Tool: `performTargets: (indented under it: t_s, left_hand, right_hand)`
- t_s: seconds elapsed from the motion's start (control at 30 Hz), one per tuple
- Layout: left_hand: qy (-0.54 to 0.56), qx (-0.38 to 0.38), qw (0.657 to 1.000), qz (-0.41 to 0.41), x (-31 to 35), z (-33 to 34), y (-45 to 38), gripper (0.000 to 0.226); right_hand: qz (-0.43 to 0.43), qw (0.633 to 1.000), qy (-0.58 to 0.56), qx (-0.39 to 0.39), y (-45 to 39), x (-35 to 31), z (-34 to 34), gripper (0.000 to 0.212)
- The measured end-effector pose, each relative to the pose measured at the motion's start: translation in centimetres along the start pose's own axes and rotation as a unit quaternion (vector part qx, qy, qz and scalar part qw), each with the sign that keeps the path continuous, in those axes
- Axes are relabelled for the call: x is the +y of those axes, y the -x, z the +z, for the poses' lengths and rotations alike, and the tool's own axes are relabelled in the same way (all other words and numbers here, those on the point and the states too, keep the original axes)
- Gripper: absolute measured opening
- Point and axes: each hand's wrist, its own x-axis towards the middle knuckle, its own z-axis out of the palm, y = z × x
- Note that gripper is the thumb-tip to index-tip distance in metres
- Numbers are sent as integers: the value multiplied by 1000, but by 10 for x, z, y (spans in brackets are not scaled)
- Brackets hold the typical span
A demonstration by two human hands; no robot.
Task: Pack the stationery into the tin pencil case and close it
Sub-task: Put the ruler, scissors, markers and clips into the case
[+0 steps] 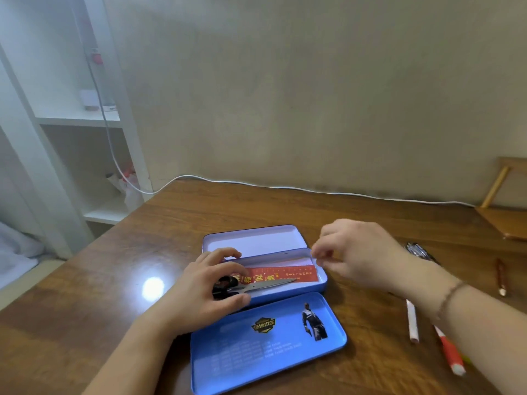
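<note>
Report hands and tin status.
Left hand resting on tin, right hand above it, empty. Scissors, ruler inside. Pens still out.

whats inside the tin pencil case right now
In the tin pencil case lie a red ruler and scissors. The left hand covers their left ends and part of the scissors' handles.

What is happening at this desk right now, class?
A person is packing a blue tin pencil case lying open on the wooden desk. The left hand rests on its left end, over the black-handled scissors lying beside a red ruler inside. The right hand hovers above, fingers curled, holding nothing visible. Several pens remain outside.
</note>
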Motion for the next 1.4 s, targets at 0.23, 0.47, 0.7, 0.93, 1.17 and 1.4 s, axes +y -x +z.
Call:
performTargets:
  t_s: [0.23,0.47,0.7,0.93,1.17,1.4]
  left_hand:
    - [5,-16,1000,-2,0,-1,0,40]
    - [18,-34,999,-10,-5,-1,0,38]
    - [20,-33,999,1,-7,-1,0,37]
    - [18,-22,1000,4,-9,2,-1,41]
    - [40,-2,999,31,-15,4,-3,56]
    - [46,-10,997,63,-16,10,-10,62]
  right_hand:
    - [-35,973,91,-211,-47,-8,26,29]
    - [22,971,-4,-239,-47,14,43,30]
    - [-15,985,-25,-168,-43,14,50,23]
    - [17,988,-48,-143,-39,6,52,22]
    - [228,960,-159,41,15,78,13,8]
    - [320,936,-86,-119,84,114,-11,19]
